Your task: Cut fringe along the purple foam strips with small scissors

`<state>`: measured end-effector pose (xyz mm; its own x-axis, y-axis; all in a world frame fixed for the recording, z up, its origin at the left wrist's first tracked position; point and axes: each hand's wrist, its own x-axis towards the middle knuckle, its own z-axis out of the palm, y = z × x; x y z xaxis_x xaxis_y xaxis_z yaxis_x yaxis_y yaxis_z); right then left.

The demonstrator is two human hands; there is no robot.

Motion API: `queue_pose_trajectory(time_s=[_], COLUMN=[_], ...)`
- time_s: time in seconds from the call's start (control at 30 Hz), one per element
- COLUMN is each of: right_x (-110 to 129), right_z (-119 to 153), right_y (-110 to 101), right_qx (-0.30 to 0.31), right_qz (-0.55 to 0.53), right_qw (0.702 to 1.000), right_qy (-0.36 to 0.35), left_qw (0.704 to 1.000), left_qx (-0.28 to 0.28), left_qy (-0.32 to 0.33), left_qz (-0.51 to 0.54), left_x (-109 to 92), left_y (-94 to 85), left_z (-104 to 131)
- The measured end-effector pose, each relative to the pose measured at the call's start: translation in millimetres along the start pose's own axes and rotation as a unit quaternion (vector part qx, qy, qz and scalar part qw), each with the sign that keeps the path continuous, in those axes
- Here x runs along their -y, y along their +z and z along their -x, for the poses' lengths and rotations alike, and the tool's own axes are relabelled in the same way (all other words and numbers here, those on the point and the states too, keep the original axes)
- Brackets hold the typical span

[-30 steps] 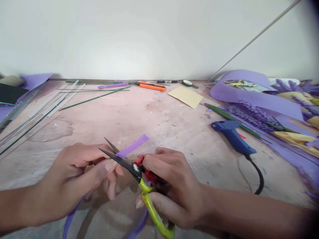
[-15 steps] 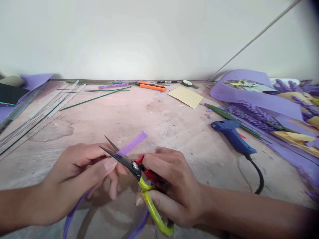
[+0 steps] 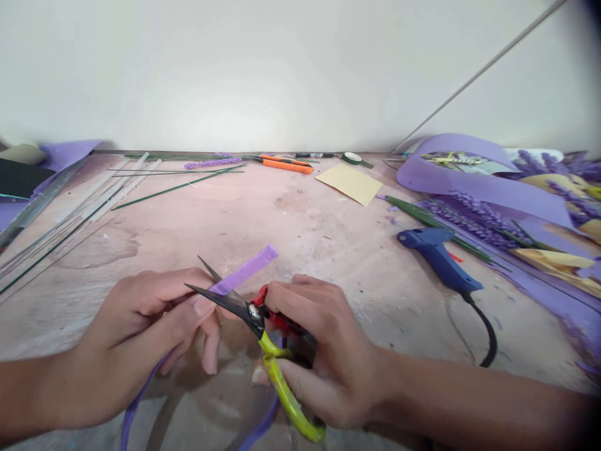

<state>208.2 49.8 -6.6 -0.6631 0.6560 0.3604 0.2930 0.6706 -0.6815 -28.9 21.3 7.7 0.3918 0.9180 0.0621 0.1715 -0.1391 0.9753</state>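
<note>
A narrow purple paper strip (image 3: 248, 269) is pinched between the thumb and fingers of my left hand (image 3: 154, 326). Its free end points up and to the right, and a long purple length hangs below both hands. My right hand (image 3: 319, 351) is wrapped round the scissors (image 3: 253, 316), which have black blades and red and yellow-green handles. The blades are parted, with the strip lying between them right beside my left fingertips. Part of the red handle is hidden behind my right fingers.
At the right lie a blue glue gun (image 3: 439, 257) with its cord, lavender stems (image 3: 479, 219) and purple sheets (image 3: 483, 178). Farther back are a yellow paper square (image 3: 350, 183), an orange cutter (image 3: 286, 164) and green tape (image 3: 352, 158). Clear glue sticks (image 3: 129, 188) and wires lie at left.
My left hand and the scissors have shifted very slightly to the left. More of the strip shows beyond the upper blade; the blades stay parted around it.
</note>
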Motion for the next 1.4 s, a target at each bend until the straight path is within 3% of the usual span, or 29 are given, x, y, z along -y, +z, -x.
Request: queue_pose_trajectory(time_s=[0.57, 0.8, 1.1, 1.4], right_x=[-2.6, -1.9, -3.5, -4.5], right_z=[3.9, 0.7, 2.8, 1.3], right_y=[-2.7, -1.4, -1.9, -0.7], right_qx=[0.019, 0.017, 0.035, 0.031], right_qz=[0.007, 0.003, 0.011, 0.008], right_qw=[0.999, 0.999, 0.999, 0.999], right_qy=[-0.031, -0.037, -0.03, -0.038], left_qw=[0.996, 0.998, 0.998, 0.995], left_qx=[-0.031, 0.001, 0.002, 0.006], left_qy=[0.051, 0.037, 0.031, 0.074], left_qz=[-0.065, -0.057, -0.057, -0.063], left_x=[-4.2, -3.3, 0.0, -1.6], left_y=[-0.1, -0.5, -1.5, -1.1], left_z=[-4.8, -4.1, -1.1, -2.4])
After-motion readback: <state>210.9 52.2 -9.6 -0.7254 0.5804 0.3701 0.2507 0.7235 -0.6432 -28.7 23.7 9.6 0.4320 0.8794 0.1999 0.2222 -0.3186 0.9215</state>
